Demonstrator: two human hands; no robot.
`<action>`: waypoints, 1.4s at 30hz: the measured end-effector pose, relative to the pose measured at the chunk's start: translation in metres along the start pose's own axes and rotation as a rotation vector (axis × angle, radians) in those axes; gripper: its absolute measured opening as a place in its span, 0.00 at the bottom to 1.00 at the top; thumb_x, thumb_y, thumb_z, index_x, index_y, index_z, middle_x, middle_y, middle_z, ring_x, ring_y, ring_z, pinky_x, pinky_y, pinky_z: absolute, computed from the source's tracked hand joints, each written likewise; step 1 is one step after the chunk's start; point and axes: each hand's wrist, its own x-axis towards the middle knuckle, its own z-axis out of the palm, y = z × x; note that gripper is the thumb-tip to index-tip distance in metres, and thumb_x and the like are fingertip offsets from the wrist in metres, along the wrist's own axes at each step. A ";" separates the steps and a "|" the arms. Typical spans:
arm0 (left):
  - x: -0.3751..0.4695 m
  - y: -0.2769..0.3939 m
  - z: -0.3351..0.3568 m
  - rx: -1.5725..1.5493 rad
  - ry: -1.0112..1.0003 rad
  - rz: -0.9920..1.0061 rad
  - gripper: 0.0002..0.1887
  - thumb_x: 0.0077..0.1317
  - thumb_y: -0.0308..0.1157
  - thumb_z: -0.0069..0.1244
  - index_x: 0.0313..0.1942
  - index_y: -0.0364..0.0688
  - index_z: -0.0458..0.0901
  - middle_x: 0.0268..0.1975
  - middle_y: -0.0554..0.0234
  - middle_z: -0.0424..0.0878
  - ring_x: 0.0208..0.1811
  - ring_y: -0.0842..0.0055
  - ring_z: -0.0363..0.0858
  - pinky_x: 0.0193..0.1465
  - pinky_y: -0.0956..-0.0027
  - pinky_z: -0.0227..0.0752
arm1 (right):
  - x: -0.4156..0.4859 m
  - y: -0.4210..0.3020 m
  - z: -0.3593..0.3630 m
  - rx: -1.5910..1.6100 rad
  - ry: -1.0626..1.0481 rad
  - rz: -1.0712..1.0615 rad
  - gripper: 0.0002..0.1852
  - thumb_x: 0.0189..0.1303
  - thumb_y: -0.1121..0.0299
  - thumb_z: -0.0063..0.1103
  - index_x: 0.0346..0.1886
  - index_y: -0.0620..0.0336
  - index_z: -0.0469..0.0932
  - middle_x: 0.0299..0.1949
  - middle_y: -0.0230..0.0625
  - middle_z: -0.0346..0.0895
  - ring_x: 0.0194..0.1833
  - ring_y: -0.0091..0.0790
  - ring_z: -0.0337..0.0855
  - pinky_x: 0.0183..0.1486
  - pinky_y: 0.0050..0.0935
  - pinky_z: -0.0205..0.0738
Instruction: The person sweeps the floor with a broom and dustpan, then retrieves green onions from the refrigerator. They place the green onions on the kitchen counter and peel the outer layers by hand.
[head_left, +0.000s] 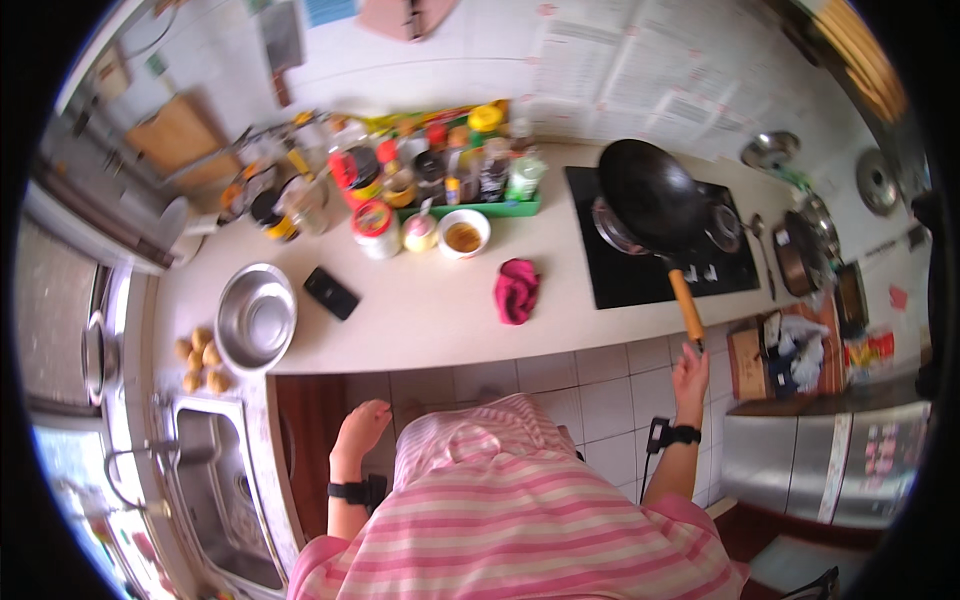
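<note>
My right hand (691, 375) is at the end of the wooden handle (685, 307) of a black wok (649, 195); whether its fingers grip the handle's tip is unclear. The wok stands over the left burner of a black glass cooktop (600, 289). My left hand (364, 427) hangs in front of the counter's edge with nothing in it, its fingers loosely curled. On the counter, a crumpled pink cloth (517, 291) lies left of the cooktop. Farther left are a black phone (331, 292) and a steel bowl (256, 318).
Potatoes (200, 358) lie beside the steel bowl, above a steel sink (217, 487). Bottles fill a green tray (487, 209) by the wall, with a white bowl (464, 234) of brown contents before it. A pot (796, 253) and ladle (763, 255) are right of the cooktop.
</note>
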 end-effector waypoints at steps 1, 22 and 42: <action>-0.004 -0.004 -0.003 -0.005 0.019 -0.001 0.12 0.63 0.35 0.51 0.44 0.40 0.82 0.43 0.51 0.84 0.46 0.58 0.82 0.47 0.59 0.76 | 0.001 0.026 -0.025 0.022 0.122 -0.021 0.20 0.67 0.45 0.50 0.42 0.52 0.77 0.17 0.24 0.66 0.16 0.17 0.61 0.18 0.17 0.54; -0.065 -0.107 -0.077 -0.150 0.017 -0.224 0.12 0.64 0.28 0.43 0.40 0.39 0.84 0.19 0.57 0.82 0.21 0.68 0.84 0.31 0.67 0.76 | -0.118 0.295 -0.027 -1.217 -0.229 0.059 0.06 0.45 0.75 0.62 0.22 0.52 0.74 0.20 0.34 0.71 0.23 0.38 0.72 0.24 0.38 0.65; 0.012 0.095 0.057 0.069 -0.393 0.165 0.10 0.62 0.24 0.46 0.39 0.38 0.85 0.19 0.60 0.82 0.18 0.73 0.83 0.22 0.69 0.76 | -0.335 0.297 -0.374 -2.037 -0.171 0.389 0.17 0.43 0.64 0.62 0.41 0.38 0.83 0.38 0.26 0.85 0.45 0.35 0.84 0.43 0.37 0.77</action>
